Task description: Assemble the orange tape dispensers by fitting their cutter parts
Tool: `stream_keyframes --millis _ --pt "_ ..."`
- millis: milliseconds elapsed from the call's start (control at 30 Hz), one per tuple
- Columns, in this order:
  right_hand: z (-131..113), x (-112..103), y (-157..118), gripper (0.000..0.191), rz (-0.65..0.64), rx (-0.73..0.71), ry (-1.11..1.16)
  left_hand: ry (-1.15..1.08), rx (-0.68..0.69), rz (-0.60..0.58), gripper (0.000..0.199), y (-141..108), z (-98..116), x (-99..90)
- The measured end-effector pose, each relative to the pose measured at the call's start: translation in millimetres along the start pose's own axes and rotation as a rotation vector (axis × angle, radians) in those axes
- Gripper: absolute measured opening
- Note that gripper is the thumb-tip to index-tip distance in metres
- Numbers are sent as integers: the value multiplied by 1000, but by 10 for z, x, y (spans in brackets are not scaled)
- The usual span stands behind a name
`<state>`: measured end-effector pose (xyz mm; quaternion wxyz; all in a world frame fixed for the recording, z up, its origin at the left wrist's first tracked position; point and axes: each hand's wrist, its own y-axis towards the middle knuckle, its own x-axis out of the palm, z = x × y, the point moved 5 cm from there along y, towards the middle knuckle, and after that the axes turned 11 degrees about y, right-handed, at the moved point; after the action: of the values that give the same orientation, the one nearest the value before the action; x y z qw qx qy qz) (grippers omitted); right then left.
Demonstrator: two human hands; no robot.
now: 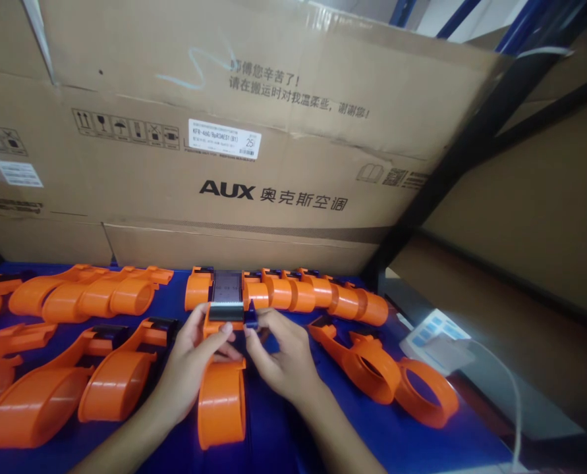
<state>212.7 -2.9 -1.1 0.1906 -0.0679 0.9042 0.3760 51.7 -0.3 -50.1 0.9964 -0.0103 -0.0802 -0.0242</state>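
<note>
An orange tape dispenser stands in front of me, its round drum toward me and its head pointing away. My left hand grips the head from the left, with the thumb across its front. At the head are a black piece and a pale serrated strip. My right hand is closed at the right side of the head, thumb and forefinger pinching a small dark blue part. Whether that part is fixed to the dispenser, I cannot tell.
Several orange tape dispensers lie in rows on the blue surface to the left; more line the back and right. A large cardboard box stands behind, beside a black post. A white cable hangs at right.
</note>
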Motion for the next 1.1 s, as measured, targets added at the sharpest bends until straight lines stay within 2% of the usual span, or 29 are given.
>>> stream_keyframes --millis 200,533,833,900,1000,1100 --pt "-19 16 38 13 -68 -40 -4 16 27 -20 33 8 16 5" --pt "-39 21 45 16 -70 -68 -16 19 72 -35 36 39 13 23" --pt "-44 12 64 13 -120 -16 -1 -25 51 -34 36 -15 53 48" --pt "-57 -10 65 13 -112 -11 44 -67 23 -31 36 -26 53 56" --pt "-29 -64 63 16 -22 37 192 -154 -64 -70 41 -51 47 80" --pt "44 -80 59 14 50 185 406 -235 -159 -146 62 -99 59 112"
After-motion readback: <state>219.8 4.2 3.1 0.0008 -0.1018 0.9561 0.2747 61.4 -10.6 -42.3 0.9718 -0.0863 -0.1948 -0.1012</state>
